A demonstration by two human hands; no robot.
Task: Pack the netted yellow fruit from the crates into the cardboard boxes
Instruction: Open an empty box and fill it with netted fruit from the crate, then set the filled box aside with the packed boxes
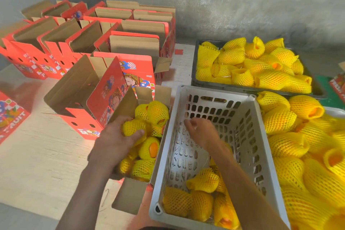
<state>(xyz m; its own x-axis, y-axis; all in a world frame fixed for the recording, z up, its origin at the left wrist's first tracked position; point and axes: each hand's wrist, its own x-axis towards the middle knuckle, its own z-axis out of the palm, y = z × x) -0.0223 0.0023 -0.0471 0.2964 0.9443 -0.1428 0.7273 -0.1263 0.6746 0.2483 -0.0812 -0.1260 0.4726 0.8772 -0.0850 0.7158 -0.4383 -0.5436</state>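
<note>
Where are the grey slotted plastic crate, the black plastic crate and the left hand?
grey slotted plastic crate (259, 147): head view, right inner wall.
black plastic crate (194, 78): head view, left wall.
left hand (113, 140): head view, back of hand.

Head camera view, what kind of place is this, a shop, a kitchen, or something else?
Most likely a fruit packing room, not a shop. Rows of open red cardboard boxes stand waiting, crates such as the grey crate hold netted yellow fruit, and the wall is bare concrete.

Open box (128, 195) of netted fruit (149, 148) left of the crate (261, 155), more boxes (78, 43) behind, fruit-filled tray (195, 78) behind-right.
</note>
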